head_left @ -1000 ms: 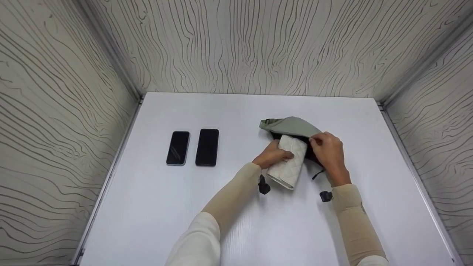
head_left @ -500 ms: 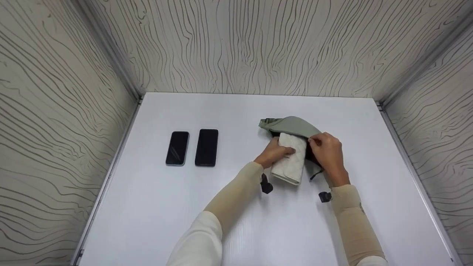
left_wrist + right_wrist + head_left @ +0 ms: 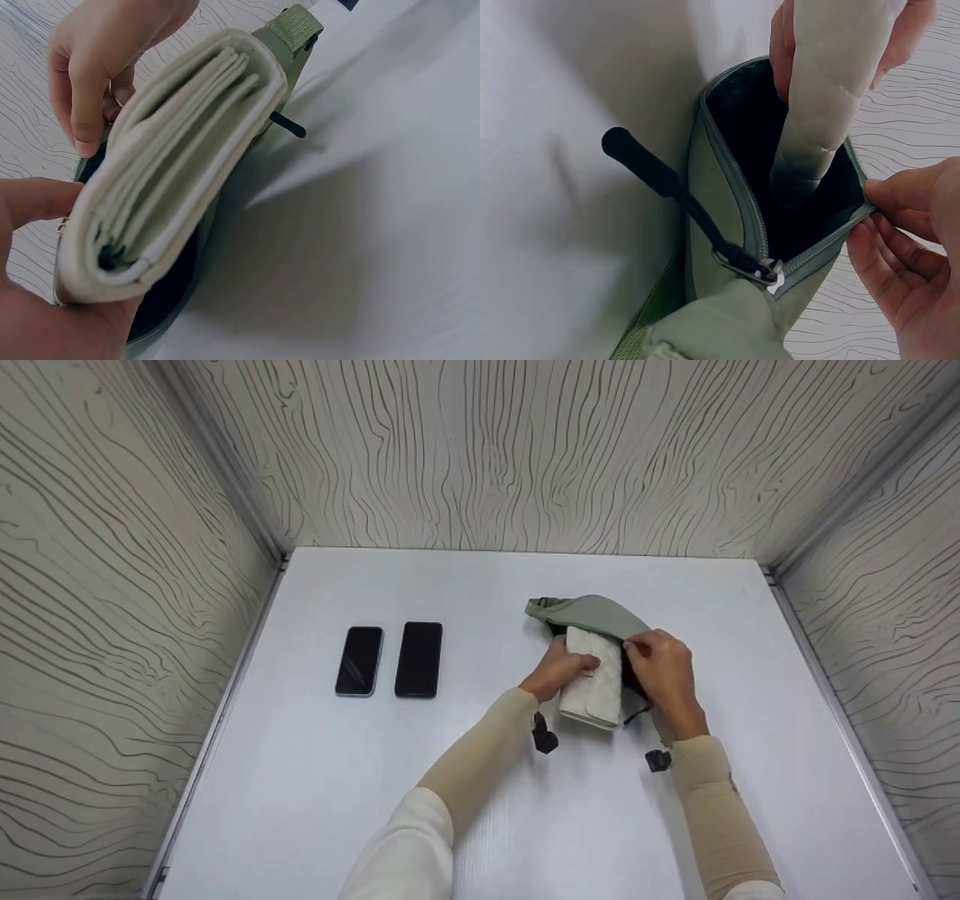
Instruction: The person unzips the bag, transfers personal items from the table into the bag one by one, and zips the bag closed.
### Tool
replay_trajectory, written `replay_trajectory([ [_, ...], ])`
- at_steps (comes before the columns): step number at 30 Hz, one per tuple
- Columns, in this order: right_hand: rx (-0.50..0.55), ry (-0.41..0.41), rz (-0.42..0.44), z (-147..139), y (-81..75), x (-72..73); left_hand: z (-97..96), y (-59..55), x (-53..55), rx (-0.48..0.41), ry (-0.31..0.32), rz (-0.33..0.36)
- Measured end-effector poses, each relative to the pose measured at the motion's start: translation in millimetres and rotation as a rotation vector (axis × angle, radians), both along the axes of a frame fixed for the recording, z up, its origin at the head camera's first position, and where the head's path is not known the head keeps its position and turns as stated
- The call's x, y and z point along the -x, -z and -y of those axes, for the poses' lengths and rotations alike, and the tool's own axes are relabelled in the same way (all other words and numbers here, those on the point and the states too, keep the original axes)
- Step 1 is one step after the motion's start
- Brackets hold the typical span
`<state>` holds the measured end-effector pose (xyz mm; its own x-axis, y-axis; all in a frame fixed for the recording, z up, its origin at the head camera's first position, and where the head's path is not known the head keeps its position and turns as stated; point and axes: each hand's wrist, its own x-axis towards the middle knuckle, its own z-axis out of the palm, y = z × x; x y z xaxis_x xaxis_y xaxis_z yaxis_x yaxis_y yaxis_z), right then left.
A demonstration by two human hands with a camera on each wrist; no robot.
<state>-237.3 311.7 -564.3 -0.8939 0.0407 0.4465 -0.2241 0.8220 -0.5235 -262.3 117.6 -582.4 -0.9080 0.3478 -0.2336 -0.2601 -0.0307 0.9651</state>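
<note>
My left hand [image 3: 561, 666] grips a cream quilted wallet [image 3: 602, 694], thumb across its face. In the right wrist view one end of the wallet [image 3: 821, 105] dips into the dark opening of a sage green belt bag [image 3: 714, 187]. The bag's zipper is undone, and its black pull [image 3: 641, 161] hangs out to the side. My right hand [image 3: 666, 671] pinches the rim of the bag [image 3: 600, 615] between thumb and fingers. From the left wrist view the folded layers of the wallet [image 3: 180, 165] face the camera, with the right hand [image 3: 112, 60] behind.
Two dark-screened phones lie side by side on the white table [image 3: 337, 780]: a pale-edged phone [image 3: 360, 661] at left and a black phone [image 3: 418, 660]. Wood-grain patterned panels [image 3: 487, 450] enclose the back and sides. A small black camera [image 3: 545, 737] hangs at the left wrist.
The left hand has pushed the wallet a little farther up into the bag's opening and turned its near end rightward. My right hand keeps its pinch on the rim, nearly still.
</note>
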Motion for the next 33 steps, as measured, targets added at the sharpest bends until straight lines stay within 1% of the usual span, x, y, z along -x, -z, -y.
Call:
replay_trajectory([
  [3, 0.004, -0.004, 0.001, 0.7, -0.5, -0.9, -2.2, 0.2, -0.1, -0.012, -0.020, 0.019],
  [5, -0.001, -0.010, -0.002, 0.9, -1.0, -1.2, -3.9, -0.4, -0.5, -0.021, -0.035, 0.045],
  [11, -0.007, -0.018, -0.014, 0.8, -1.1, -1.8, -8.7, -1.1, -1.7, -0.019, -0.055, 0.100],
  [13, -0.007, -0.017, -0.017, 0.7, -0.5, -1.7, -9.7, -1.4, -2.1, -0.037, -0.053, 0.107],
  [20, -0.005, -0.014, -0.009, 1.8, -1.2, -1.7, -10.2, -1.7, -1.5, -0.140, -0.056, 0.159],
  [22, -0.004, -0.011, -0.002, 2.4, -1.1, -1.5, -9.9, -1.5, -1.4, -0.156, -0.053, 0.169],
  [25, -0.005, -0.006, 0.008, 3.2, -1.0, -1.1, -9.5, -1.0, -1.5, -0.161, -0.052, 0.178],
  [29, -0.005, -0.001, 0.018, 3.3, -0.8, -1.4, -9.0, -0.3, -1.5, -0.144, -0.056, 0.193],
  [33, -0.002, -0.005, 0.025, 3.2, -0.4, -2.4, -8.4, 0.7, -1.1, -0.159, -0.058, 0.200],
])
